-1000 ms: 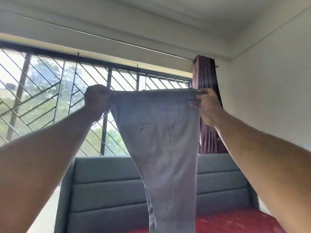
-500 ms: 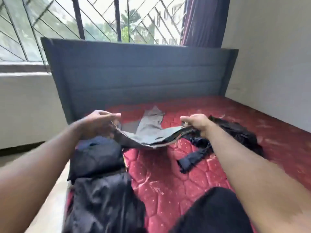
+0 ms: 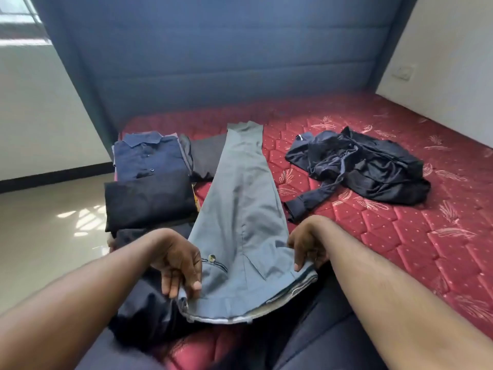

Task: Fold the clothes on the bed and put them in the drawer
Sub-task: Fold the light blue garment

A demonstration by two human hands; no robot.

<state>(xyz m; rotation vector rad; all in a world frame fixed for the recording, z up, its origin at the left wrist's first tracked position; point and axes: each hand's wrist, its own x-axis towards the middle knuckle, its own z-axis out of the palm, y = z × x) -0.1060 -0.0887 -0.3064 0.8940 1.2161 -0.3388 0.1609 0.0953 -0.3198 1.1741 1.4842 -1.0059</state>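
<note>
**Trousers laid out on red mattress, folds not yet begun**

Red quilted mattress (image 3: 400, 236) fills the bed below a padded blue headboard (image 3: 226, 62), with pale walls either side, a wall socket (image 3: 403, 72) at right and glossy floor (image 3: 40, 236) at left. From my remote seat I see the grey trousers (image 3: 240, 209) lying lengthwise, legs stretched toward the headboard and waistband nearest the camera. My left hand (image 3: 177, 259) pinches the waistband's left corner and my right hand (image 3: 306, 248) pinches the right, so each grip is closed on cloth. Folded dark shirts (image 3: 149, 180) sit stacked just beside the trousers at the mattress edge; a rumpled dark garment (image 3: 368, 166) lies apart at right. The risks, as I judge them: one trouser leg overlaps the folded stack, so a fold could drag it askew or tip it off the edge; the waistband sags over dark cloth and may crease unevenly. No drawer is in view.
</note>
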